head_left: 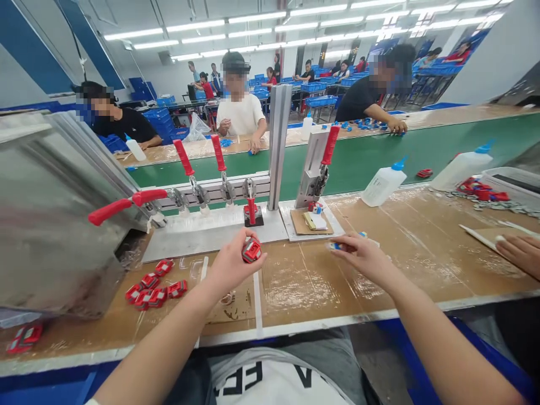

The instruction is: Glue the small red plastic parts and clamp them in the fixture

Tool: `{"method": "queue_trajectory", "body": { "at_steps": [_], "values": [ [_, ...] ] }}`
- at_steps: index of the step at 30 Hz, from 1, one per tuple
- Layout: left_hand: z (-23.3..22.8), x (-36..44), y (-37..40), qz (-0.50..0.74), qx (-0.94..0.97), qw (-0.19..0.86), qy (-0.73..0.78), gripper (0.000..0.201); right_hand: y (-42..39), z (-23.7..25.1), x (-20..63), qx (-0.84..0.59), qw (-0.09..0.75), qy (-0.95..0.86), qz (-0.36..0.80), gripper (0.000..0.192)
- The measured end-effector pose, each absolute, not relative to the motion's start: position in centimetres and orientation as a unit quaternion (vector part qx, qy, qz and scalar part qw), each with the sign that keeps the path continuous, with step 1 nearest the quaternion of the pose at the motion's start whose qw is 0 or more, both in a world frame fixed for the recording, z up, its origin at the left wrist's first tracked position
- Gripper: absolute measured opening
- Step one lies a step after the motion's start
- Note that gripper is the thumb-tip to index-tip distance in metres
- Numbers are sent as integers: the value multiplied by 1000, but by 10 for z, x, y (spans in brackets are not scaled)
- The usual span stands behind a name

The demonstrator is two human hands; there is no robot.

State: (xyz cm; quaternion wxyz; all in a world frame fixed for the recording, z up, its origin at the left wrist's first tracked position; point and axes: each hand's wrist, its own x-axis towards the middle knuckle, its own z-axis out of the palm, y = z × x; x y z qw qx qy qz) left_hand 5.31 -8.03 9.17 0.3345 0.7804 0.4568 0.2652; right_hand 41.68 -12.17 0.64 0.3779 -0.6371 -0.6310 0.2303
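Red part in hand at the clamp bench

Taped brown workbench (295, 281), frame centre: left hand (232, 264) has its fingers clamped on a small red part (252, 250); right hand (363, 256) pinches a small blue piece (335, 246). More red parts (154, 287) lie lower left, red-handled clamps (219, 154) stand behind

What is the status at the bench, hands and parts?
Left hand shut on red part. Right hand pinching small blue piece. Clamp fixture just ahead, loose red parts at left.

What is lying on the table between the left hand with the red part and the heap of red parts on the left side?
In the head view, nothing lies between the left hand, holding the red part, and the heap of red parts; only bare taped table with a white tape strip.
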Motion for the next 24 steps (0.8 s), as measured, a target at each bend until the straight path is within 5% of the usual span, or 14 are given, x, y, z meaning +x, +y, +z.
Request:
{"method": "queue_trajectory", "body": {
  "at_steps": [3, 7, 24],
  "values": [
    [91, 68, -90, 267, 789, 270, 483, 24, -129, 31, 347, -541, 517, -551, 370, 41],
    [84, 83, -94, 204, 813, 155, 523, 29, -130, 42, 274, -453, 600, -424, 505, 41],
    [98, 123, -82, -28, 891, -130, 434, 26, -110, 16, 252, -409, 659, -225, 590, 58]
  ]
}}
